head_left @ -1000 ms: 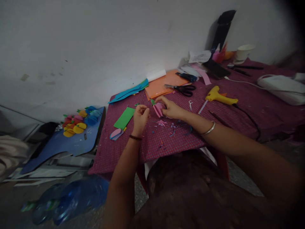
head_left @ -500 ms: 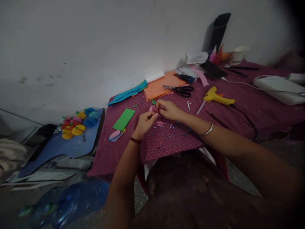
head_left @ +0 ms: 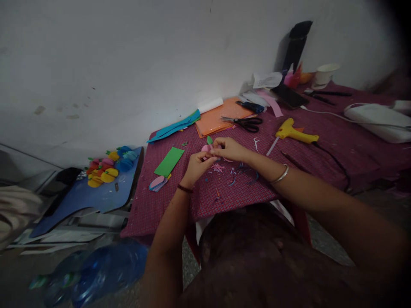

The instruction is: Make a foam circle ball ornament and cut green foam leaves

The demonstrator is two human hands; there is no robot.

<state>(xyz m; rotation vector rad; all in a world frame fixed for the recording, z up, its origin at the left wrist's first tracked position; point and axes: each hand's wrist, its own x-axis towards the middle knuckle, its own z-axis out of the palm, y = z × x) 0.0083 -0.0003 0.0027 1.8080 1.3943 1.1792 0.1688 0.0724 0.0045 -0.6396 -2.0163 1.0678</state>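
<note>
Between my two hands is a small pink paper fruit (head_left: 206,148) with a green leaf (head_left: 209,140) standing up from its top. My left hand (head_left: 197,167) pinches its lower edge with thumb and fingers. My right hand (head_left: 231,149) grips it from the other side, fingertips close to those of the left. My fingers cover much of the fruit. Pink paper scraps (head_left: 218,167) lie just below on the checked cloth (head_left: 205,201). A green paper rectangle (head_left: 169,161) and a small stack of cut paper pieces (head_left: 157,183) rest to the left.
Scissors (head_left: 247,123) lie on orange sheets (head_left: 213,119) behind my hands. A yellow glue gun (head_left: 295,131) with a cord is at the right, near a phone (head_left: 290,96). Finished colourful fruits (head_left: 109,174) sit on a blue board (head_left: 93,197) at left. Large plastic bottles (head_left: 109,267) lie below.
Both hands have closed in around the pink paper fruit, and the right fingers now cover more of its right side. The whole view has shifted slightly.
</note>
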